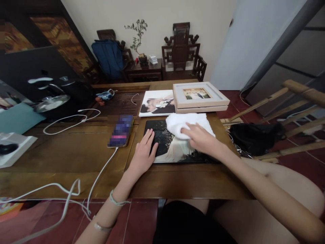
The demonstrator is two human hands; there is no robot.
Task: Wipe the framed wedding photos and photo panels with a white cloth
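Observation:
A dark photo print (162, 135) lies flat on the wooden table (76, 152) in front of me. My left hand (144, 151) rests flat on its left edge, fingers stretched out. My right hand (200, 137) presses a white cloth (189, 123) onto the print's upper right part, fingers lying over the cloth. Behind it lies a second photo print (157, 103), and beside that a stack of two light picture frames (200, 96).
A phone (120, 130) on a white charging cable (101, 173) lies left of the print. More white cables (68, 122) cross the table's left side. A black bag (254, 135) sits to the right by wooden poles. Dark chairs and a plant stand at the back wall.

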